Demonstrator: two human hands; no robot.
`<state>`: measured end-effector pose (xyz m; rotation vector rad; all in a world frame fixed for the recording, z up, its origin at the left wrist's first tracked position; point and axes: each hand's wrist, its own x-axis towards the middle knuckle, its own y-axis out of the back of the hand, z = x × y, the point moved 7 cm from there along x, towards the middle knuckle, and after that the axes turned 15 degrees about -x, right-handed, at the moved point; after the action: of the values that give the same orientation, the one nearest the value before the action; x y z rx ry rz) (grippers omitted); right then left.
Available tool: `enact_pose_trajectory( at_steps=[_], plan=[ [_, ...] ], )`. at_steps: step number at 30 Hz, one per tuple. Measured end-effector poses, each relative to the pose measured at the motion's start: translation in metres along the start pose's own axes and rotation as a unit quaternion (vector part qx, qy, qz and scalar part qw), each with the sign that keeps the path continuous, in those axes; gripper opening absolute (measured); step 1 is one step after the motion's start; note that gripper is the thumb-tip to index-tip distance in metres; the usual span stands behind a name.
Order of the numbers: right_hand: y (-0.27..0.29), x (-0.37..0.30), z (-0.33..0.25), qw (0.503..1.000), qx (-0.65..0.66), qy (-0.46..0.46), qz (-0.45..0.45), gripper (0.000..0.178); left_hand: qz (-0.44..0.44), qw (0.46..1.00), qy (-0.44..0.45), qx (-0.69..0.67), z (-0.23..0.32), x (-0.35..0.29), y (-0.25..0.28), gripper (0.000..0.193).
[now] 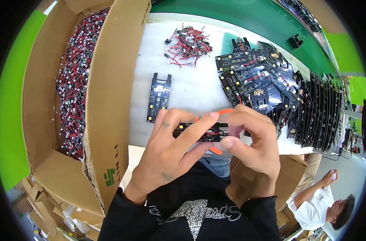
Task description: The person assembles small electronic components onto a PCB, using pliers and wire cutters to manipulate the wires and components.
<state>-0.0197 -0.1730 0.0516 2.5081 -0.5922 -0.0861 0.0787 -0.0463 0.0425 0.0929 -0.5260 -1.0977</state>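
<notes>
1. While both hands meet at the middle of the head view, they hold one black circuit board (pixel 202 132) between them, just over the near edge of the white table (pixel 191 88).
2. The left hand (pixel 167 154) has its fingers closed on the left part of the board, with the forefinger lying along its top edge.
3. The right hand (pixel 253 140) has its fingers closed on the right end of the board; the thumb presses beside a red wire on it.
4. An orange curved piece (pixel 221 112) shows behind the fingers and below them; what it is I cannot tell.
5. One single black board (pixel 159 96) lies flat on the table, just beyond the left hand.
6. A small heap of red wire connectors (pixel 188 45) lies further back.
7. A big pile of black boards (pixel 255 76) spreads at the right, and a row of boards on edge (pixel 319 112) stands beside it.
8. At the left, an open cardboard box (pixel 110 80) is full of red wire leads (pixel 74 80).
9. Another person in a white shirt (pixel 317 205) is at the lower right.
</notes>
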Motion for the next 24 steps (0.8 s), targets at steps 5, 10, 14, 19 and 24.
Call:
enact_pose_trajectory(
  at_steps=[5,10,14,19,24],
  plan=[
    [-0.007,-0.001,0.004,0.999,-0.023,0.016,-0.025,0.013,-0.008,0.999,-0.007,0.031,0.003,-0.002,0.0,0.061],
    [-0.006,-0.005,0.012,0.997,0.063,-0.002,-0.041,0.011,-0.019,0.998,-0.037,0.037,0.005,0.001,-0.003,0.064],
    [-0.015,-0.008,0.022,0.978,0.192,-0.03,-0.071,0.008,-0.012,0.999,-0.042,0.029,0.004,-0.002,-0.002,0.062],
    [0.004,-0.01,0.041,0.948,0.306,-0.074,0.049,0.006,0.077,0.994,0.037,0.074,-0.007,-0.003,0.01,0.058],
    [0.03,0.004,0.03,0.967,0.082,-0.129,0.206,0.018,0.18,0.971,0.107,0.113,-0.026,-0.01,0.023,0.056]
  ],
)
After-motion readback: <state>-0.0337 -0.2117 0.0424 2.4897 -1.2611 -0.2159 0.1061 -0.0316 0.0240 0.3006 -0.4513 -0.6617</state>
